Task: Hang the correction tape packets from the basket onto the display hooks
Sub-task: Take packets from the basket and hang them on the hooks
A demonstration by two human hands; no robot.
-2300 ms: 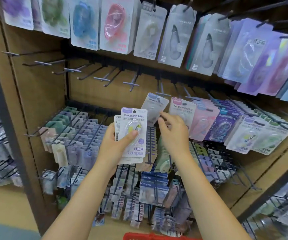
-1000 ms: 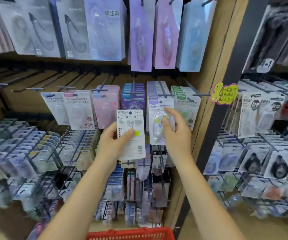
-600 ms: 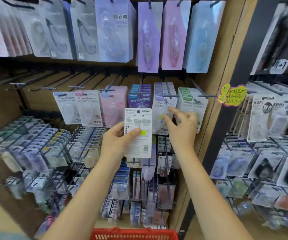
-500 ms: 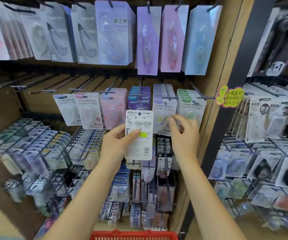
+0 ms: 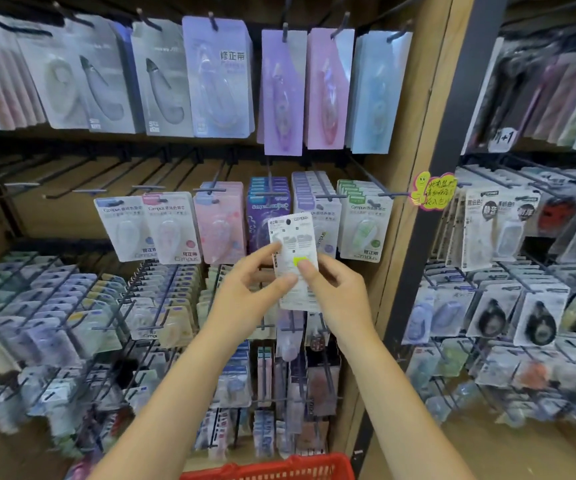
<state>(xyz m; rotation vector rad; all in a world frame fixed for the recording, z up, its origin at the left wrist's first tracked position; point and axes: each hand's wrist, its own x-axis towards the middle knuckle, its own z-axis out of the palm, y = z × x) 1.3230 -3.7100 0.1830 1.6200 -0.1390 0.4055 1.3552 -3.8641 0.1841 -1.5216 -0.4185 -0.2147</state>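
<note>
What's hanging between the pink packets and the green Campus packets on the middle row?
In the head view, dark purple packets and pale lilac packets hang there, partly hidden by the held packet.

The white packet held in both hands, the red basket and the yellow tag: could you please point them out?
white packet [image 5: 291,242]: head view, upper printed back.
red basket [image 5: 279,467]: head view, top rim.
yellow tag [image 5: 433,192]: head view, handwritten middle.

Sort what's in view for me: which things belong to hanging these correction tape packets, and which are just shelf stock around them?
In the job:
left hand and right hand, both pinching the white packet
red basket at the bottom edge
hooks with Campus packets in the middle row

Just around:
large carded tapes on the top row
yellow note on the post
neighbouring rack to the right
</note>
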